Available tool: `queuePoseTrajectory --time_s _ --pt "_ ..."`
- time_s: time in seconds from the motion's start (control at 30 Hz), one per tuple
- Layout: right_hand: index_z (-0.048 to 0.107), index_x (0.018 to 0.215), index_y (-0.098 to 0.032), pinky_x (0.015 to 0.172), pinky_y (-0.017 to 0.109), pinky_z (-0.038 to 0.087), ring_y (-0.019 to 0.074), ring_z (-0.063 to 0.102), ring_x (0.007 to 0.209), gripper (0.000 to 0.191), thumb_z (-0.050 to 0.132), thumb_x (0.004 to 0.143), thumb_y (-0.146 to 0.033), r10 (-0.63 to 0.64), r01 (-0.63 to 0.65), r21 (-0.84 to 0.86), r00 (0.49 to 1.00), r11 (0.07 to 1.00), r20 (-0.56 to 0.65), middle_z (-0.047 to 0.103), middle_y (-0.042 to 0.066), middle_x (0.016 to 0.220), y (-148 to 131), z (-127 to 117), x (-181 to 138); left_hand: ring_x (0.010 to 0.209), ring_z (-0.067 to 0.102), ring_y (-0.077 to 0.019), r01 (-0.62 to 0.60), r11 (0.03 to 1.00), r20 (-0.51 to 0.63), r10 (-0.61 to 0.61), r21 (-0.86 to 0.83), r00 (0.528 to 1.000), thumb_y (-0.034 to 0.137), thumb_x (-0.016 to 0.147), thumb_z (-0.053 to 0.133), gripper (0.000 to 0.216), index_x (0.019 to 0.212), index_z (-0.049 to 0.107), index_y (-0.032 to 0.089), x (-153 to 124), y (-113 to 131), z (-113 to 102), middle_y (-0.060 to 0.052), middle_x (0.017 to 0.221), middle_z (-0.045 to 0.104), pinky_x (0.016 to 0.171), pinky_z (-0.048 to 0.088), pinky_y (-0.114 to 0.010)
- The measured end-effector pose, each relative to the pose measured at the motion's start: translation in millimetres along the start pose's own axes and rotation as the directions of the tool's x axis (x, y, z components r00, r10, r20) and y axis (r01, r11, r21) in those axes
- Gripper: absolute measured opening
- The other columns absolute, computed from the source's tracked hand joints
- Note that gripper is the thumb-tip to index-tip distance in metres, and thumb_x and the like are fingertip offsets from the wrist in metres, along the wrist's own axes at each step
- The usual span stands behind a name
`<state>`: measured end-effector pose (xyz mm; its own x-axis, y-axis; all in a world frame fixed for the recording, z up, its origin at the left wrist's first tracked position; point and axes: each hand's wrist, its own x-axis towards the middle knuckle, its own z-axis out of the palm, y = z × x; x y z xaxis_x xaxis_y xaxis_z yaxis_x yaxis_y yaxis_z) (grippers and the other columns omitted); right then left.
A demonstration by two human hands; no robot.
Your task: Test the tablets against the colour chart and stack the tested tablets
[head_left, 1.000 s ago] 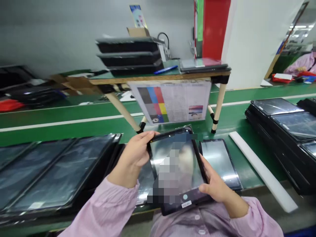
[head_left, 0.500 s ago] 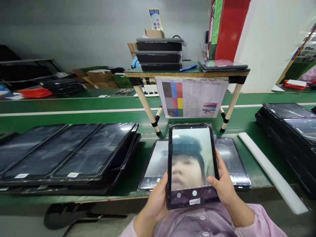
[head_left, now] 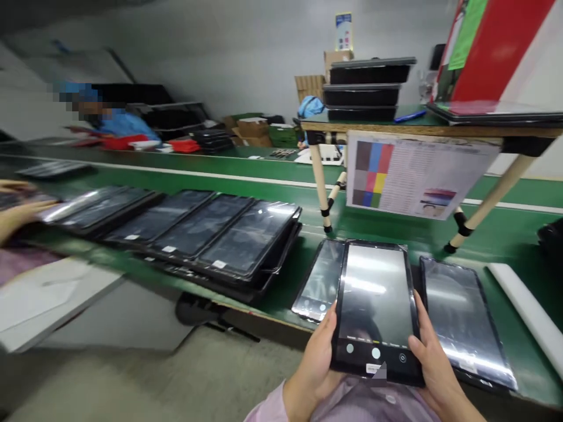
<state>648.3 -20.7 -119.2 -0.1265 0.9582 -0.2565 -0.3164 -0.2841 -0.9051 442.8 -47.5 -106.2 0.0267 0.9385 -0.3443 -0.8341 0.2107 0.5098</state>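
Observation:
I hold a black tablet (head_left: 376, 308) upright in front of me with both hands; its screen is lit and shows a camera view with round buttons along the bottom. My left hand (head_left: 314, 366) grips its lower left edge, fingers wrapped behind. My right hand (head_left: 433, 363) grips the lower right edge, thumb on the bezel. Two more tablets lie flat on the green belt (head_left: 396, 231) just behind it, one to the left (head_left: 320, 280) and one to the right (head_left: 461, 319).
Several overlapping tablets (head_left: 193, 225) lie in a row on the belt to the left. A small wooden table (head_left: 440, 126) straddles the belt, carrying black trays (head_left: 367, 88) and a hanging colour chart (head_left: 413, 176). A white foam strip (head_left: 528, 308) lies right. Another person's hand (head_left: 20, 208) shows far left.
My head has turned left, so the scene has shifted right. The tablet's screen now shows a plain bright view. My left hand has moved from the tablet's top corner to its lower left edge.

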Motion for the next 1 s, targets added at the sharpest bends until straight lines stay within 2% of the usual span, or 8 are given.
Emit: queuePoseTrajectory --time_s 0.07,0.13,0.27,0.37,0.47,0.63,0.87,1.0 --pt "0.034 0.168 -0.044 0.126 0.057 0.044 0.0360 0.051 0.153 0.101 0.082 0.081 -0.063 0.085 -0.089 0.090 0.995 0.992 0.046 0.043 0.004 0.173 3 0 -1 0.075 0.075 -0.0229 -0.029 0.999 0.014 0.029 -0.033 0.999 0.048 0.093 0.080 0.042 0.129 0.076 0.026 2 2 2 -0.007 0.100 0.081 0.077 0.062 -0.038" --pt "0.040 0.164 -0.047 0.118 0.058 0.052 0.0361 0.062 0.143 0.090 0.078 0.084 -0.063 0.138 -0.150 0.143 0.986 0.978 0.095 0.053 0.004 0.167 6 0 -1 0.087 0.078 -0.0251 -0.053 0.997 0.013 0.053 -0.056 0.998 0.047 0.094 0.081 0.044 0.133 0.075 0.028 2 4 3 -0.009 0.109 0.081 0.087 0.063 -0.040" --pt "0.048 0.158 -0.049 0.115 0.058 0.054 0.0345 0.066 0.139 0.081 0.078 0.084 -0.063 0.118 -0.148 0.200 0.981 0.969 0.155 0.064 0.002 0.156 11 4 7 0.126 0.072 -0.0346 -0.048 0.994 0.088 0.056 -0.094 0.995 0.045 0.095 0.079 0.049 0.142 0.072 0.033 3 4 -2 -0.012 0.139 0.074 0.112 0.055 -0.050" --pt "0.053 0.155 -0.043 0.116 0.055 0.053 0.0357 0.066 0.138 0.089 0.088 0.075 -0.059 0.071 -0.101 0.250 0.989 0.963 0.128 0.068 0.006 0.151 8 8 12 0.138 0.066 -0.0330 -0.040 0.992 0.119 0.054 -0.123 0.991 0.040 0.097 0.077 0.049 0.145 0.069 0.039 5 3 -10 -0.007 0.146 0.071 0.120 0.050 -0.049" --pt "0.057 0.153 -0.038 0.117 0.053 0.053 0.0373 0.065 0.139 0.096 0.095 0.067 -0.056 0.017 -0.041 0.269 0.996 0.962 0.093 0.067 0.009 0.151 3 11 12 0.138 0.066 -0.0285 -0.019 0.993 0.126 0.034 -0.120 0.991 0.036 0.100 0.074 0.051 0.149 0.065 0.043 6 4 -17 -0.005 0.145 0.072 0.122 0.048 -0.044" --pt "0.055 0.155 -0.035 0.116 0.049 0.054 0.0352 0.067 0.136 0.096 0.094 0.070 -0.058 -0.045 0.025 0.251 0.996 0.968 0.074 0.067 0.011 0.151 -2 5 7 0.133 0.070 -0.0268 0.034 0.996 0.137 -0.022 -0.083 0.990 0.034 0.100 0.074 0.060 0.157 0.056 0.040 7 8 -23 -0.005 0.140 0.075 0.123 0.046 -0.044" --pt "0.060 0.150 -0.035 0.111 0.047 0.057 0.0342 0.066 0.136 0.098 0.097 0.063 -0.061 -0.114 0.101 0.230 0.992 0.968 0.044 0.068 0.008 0.151 -14 -1 2 0.130 0.072 -0.0294 0.012 0.999 0.123 -0.018 0.051 0.992 0.033 0.091 0.084 0.048 0.138 0.074 0.030 12 9 -23 -0.008 0.138 0.076 0.113 0.056 -0.036" --pt "0.061 0.149 -0.031 0.109 0.048 0.058 0.0364 0.067 0.135 0.107 0.100 0.055 -0.063 -0.107 0.110 0.249 0.994 0.962 -0.025 0.068 0.012 0.149 -23 5 -2 0.131 0.071 -0.0320 0.019 0.994 0.111 -0.031 0.106 0.993 0.036 0.089 0.086 0.052 0.139 0.074 0.028 18 6 -29 -0.011 0.144 0.072 0.107 0.058 -0.036"
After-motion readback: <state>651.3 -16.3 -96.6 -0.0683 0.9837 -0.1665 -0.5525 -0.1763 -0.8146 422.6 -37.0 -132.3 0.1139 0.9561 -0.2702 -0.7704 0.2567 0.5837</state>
